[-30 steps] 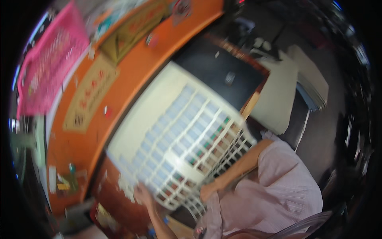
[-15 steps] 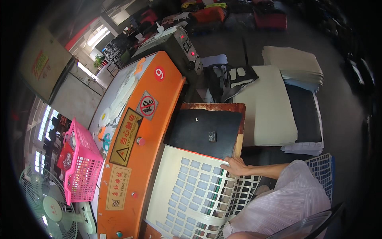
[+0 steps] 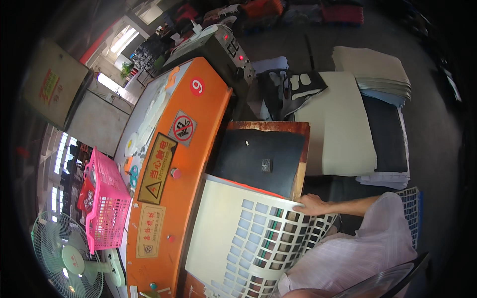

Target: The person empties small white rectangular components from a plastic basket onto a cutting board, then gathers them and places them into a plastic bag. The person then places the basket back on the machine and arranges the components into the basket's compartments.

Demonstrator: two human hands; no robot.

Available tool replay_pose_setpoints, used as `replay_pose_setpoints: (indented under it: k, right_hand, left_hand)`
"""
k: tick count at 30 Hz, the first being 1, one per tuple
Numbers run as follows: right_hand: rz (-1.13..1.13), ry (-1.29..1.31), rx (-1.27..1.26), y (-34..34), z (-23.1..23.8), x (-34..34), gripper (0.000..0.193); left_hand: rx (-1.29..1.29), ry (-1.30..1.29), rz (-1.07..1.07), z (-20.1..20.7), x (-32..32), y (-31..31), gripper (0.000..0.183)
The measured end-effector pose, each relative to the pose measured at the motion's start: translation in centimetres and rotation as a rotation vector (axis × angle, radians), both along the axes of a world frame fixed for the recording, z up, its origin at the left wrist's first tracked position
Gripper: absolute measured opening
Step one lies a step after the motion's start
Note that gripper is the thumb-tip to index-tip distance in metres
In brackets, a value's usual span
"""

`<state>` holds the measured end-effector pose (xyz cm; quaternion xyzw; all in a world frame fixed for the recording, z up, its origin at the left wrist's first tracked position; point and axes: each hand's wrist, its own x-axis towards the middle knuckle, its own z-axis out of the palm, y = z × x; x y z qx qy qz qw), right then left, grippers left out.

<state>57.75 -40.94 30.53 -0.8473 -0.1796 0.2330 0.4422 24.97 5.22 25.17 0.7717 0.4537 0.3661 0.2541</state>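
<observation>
My right hand [image 3: 311, 204] grips the edge of a cream sheet [image 3: 208, 217] punched with rows of square holes, with the fingers closed over its upper right corner. The sheet bends down over the front of the press bed, toward my body. Pale blue shows through some holes, darker things through others. Just beyond the sheet lies a black cutting pad [image 3: 238, 149] on a rusty-edged board. A small dark block [image 3: 267, 165] and a tiny white piece [image 3: 247, 143] rest on the pad. My left hand is out of view.
An orange press [image 3: 171, 198] stands along the left, with a control box [image 3: 233, 52] behind. A pink basket [image 3: 110, 208] and a fan [image 3: 72, 260] are farther left. Cream sheets [image 3: 343, 124] lie stacked at right. Another holed sheet [image 3: 408, 211] is beside my sleeve.
My right hand has moved to the right with the sheet's corner. The holed part has slid right, bending more over the front. The view has shifted slightly.
</observation>
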Motion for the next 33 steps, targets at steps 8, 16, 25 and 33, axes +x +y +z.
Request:
replay_pose_setpoints:
  k: [8, 16, 25, 33]
  right_hand:
    - [-0.171, -0.101, 0.028, 5.6, -0.4, 1.9, 0.042]
    - [-0.090, -0.226, -0.141, 4.6, 2.0, 1.6, 0.039]
    - [-0.302, -0.313, -0.093, 2.4, 1.1, 5.7, 0.025]
    - [-0.442, -0.399, -0.166, -0.1, 1.5, 16.7, 0.020]
  left_hand:
    - [-0.183, 0.209, 0.072, 3.9, -11.5, -5.3, 0.045]
    - [-0.427, -0.078, 0.066, 3.9, -10.4, -7.9, 0.043]
    - [-0.111, -0.034, 0.236, 7.1, -9.1, -9.5, 0.028]
    - [-0.054, 0.062, -0.378, 10.8, 8.7, -12.3, 0.036]
